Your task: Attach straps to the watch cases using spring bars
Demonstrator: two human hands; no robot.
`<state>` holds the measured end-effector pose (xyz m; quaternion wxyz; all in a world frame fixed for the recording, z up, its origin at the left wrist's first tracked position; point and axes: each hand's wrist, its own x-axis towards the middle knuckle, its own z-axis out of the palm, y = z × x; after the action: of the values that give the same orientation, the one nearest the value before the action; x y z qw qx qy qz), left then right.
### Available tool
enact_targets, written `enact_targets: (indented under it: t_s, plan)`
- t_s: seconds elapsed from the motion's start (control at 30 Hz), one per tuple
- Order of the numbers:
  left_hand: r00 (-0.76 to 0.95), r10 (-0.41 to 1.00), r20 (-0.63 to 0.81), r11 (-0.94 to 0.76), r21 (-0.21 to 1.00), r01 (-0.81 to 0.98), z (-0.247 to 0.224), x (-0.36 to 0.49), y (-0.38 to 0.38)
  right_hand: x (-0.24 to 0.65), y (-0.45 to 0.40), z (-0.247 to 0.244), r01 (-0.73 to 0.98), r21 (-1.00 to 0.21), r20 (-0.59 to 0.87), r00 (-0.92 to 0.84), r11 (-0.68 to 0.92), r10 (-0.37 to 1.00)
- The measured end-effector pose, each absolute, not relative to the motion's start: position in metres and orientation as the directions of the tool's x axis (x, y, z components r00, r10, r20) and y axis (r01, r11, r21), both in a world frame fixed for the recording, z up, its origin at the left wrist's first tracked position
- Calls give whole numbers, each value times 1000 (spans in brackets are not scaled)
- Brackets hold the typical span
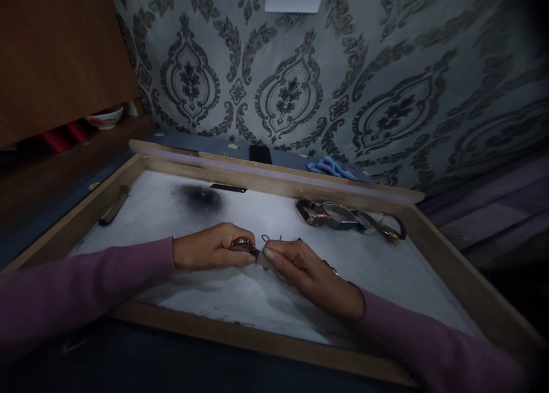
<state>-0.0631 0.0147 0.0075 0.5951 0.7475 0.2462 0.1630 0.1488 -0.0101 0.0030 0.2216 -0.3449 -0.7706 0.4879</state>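
Note:
My left hand [217, 246] is closed around a dark, rounded item [242, 244] with shiny coppery parts; most of it is hidden by the fingers. Close beside it, my right hand [295, 261] pinches a small flat greyish piece [263, 260] between thumb and fingers. A thin dark loop [265, 237] sticks up at the right fingertips; I cannot tell what it belongs to. The two hands nearly meet above the white base of a shallow wooden tray [180, 318]. Something small and shiny [331, 268] shows partly behind my right wrist.
Several dark looped bands with coppery parts [349, 217] lie at the tray's right. A black flat strip [228, 188] lies by a dark smudge [201, 201]; a long narrow item [114, 205] rests at left. Beyond the rim are a black rectangular object [260, 154] and blue cloth [330, 167].

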Motion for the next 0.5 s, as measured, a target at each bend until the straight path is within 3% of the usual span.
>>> enact_targets:
  t_s: [0.1, 0.3, 0.5]
  plan:
    - [829, 557, -46, -179, 968, 174, 10, -63, 14, 150, -10, 5, 334, -881, 21, -679, 334, 733]
    - [861, 493, -123, -30, 987, 159, 15, -65, 14, 156, -10, 6, 435, -687, 89, -745, 582, 661]
    - [865, 466, -185, 65, 982, 175, 11, -65, 16, 159, -11, 1, 452, -585, 135, -764, 673, 631]
